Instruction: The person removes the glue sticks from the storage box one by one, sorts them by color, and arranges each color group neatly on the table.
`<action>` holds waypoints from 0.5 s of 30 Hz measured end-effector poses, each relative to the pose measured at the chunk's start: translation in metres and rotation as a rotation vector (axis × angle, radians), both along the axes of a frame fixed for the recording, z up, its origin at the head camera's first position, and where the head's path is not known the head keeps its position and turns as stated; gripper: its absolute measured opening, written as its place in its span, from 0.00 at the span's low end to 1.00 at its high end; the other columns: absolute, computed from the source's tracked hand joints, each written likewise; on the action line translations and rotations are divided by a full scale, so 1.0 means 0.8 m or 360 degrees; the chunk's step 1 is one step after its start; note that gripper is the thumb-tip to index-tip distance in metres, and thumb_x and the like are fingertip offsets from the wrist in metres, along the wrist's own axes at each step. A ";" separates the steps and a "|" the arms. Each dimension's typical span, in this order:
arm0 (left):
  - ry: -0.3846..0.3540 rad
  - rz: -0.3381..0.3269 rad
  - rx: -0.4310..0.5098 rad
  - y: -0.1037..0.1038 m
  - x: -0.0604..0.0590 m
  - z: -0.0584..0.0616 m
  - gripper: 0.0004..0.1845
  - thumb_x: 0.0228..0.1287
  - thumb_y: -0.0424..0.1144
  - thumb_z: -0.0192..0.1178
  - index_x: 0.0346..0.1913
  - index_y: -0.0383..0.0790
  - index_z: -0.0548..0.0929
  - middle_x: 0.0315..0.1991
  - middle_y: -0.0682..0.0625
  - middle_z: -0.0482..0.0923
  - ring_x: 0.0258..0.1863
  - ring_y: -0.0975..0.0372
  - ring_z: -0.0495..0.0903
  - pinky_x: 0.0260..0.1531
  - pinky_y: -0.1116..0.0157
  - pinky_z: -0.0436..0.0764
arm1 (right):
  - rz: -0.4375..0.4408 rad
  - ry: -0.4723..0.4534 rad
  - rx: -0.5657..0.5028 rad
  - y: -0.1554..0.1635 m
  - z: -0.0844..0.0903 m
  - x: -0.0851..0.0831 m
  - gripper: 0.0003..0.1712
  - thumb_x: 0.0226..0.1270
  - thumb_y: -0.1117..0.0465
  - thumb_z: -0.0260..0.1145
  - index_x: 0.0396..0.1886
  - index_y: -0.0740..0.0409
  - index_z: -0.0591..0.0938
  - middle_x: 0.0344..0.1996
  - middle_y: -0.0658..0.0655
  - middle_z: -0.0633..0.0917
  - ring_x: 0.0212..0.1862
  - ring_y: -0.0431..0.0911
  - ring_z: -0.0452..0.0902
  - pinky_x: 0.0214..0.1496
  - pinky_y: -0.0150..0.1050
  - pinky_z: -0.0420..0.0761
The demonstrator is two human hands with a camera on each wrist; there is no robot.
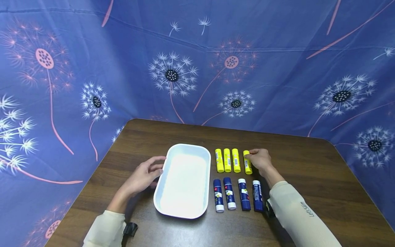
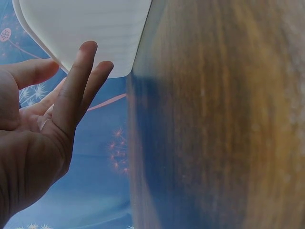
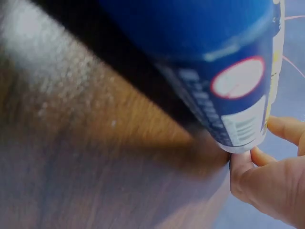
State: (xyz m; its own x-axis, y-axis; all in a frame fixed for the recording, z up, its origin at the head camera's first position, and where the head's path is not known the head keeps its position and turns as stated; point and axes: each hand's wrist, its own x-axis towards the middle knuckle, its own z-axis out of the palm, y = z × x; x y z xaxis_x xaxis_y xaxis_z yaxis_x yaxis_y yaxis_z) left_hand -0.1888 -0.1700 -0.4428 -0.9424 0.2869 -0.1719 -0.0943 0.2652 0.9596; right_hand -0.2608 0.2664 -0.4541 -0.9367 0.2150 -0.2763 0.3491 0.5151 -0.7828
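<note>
Rightmost yellow glue stick [image 1: 247, 162] lies flat on the brown wood table [image 1: 308, 171], long axis running away from the person, white barcode label on its side. It is the end stick of a back row of four; it sits a little apart from the other three yellow glue sticks [image 1: 227, 160], which lie close side by side. The right hand [image 1: 260, 160] is on it: fingers curled over the far end, thumb and fingertips pinching the stick, palm down, wrist angled in from the right, cream sleeve [image 1: 296, 212] behind it. The stick is not lifted as far as the head view shows.

In the row nearer the person lie four blue glue sticks [image 1: 237, 194], white caps toward the person, labels up, spaced evenly. In the right wrist view one blue glue stick [image 3: 224, 71] fills the frame, blurred, with the fingertips [image 3: 248, 171] beyond it.

Left of both rows sits a white tray [image 1: 166, 164], rounded rectangle, shallow, nothing in it. The left hand [image 1: 143, 176] rests at the tray's left rim, fingers relaxed and loosely spread, gripping nothing; the left wrist view shows the straight fingers [image 2: 76, 90] at the tray edge [image 2: 95, 47], contact not clear.

Blue cloth with dandelion print [image 1: 197, 68] hangs behind and around the table.
</note>
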 end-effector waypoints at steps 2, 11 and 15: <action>0.0003 0.0000 -0.0004 0.000 0.000 0.000 0.27 0.77 0.32 0.54 0.76 0.42 0.67 0.68 0.31 0.76 0.57 0.47 0.86 0.42 0.53 0.91 | 0.0011 -0.0011 0.0000 -0.001 0.000 0.000 0.30 0.74 0.63 0.62 0.70 0.75 0.72 0.67 0.76 0.74 0.66 0.67 0.72 0.68 0.58 0.78; 0.0002 -0.0003 -0.0012 0.000 -0.001 -0.001 0.27 0.78 0.33 0.54 0.76 0.43 0.67 0.69 0.31 0.76 0.57 0.47 0.86 0.42 0.52 0.91 | 0.0059 -0.0007 -0.0026 0.004 -0.001 0.002 0.31 0.76 0.62 0.60 0.73 0.74 0.68 0.68 0.75 0.74 0.67 0.65 0.73 0.72 0.60 0.75; 0.0004 0.0000 -0.0008 0.000 -0.001 -0.001 0.27 0.78 0.33 0.54 0.76 0.43 0.67 0.69 0.31 0.75 0.58 0.46 0.86 0.42 0.52 0.91 | 0.0044 0.0059 0.0021 0.007 0.003 0.006 0.31 0.77 0.60 0.58 0.73 0.71 0.69 0.69 0.74 0.74 0.69 0.66 0.72 0.71 0.60 0.76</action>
State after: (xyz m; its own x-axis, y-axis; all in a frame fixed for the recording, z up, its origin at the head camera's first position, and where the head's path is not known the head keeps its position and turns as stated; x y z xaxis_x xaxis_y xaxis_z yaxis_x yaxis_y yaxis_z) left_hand -0.1896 -0.1704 -0.4435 -0.9429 0.2859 -0.1711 -0.0920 0.2701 0.9584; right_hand -0.2563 0.2718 -0.4519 -0.9519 0.1922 -0.2386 0.3054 0.5344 -0.7881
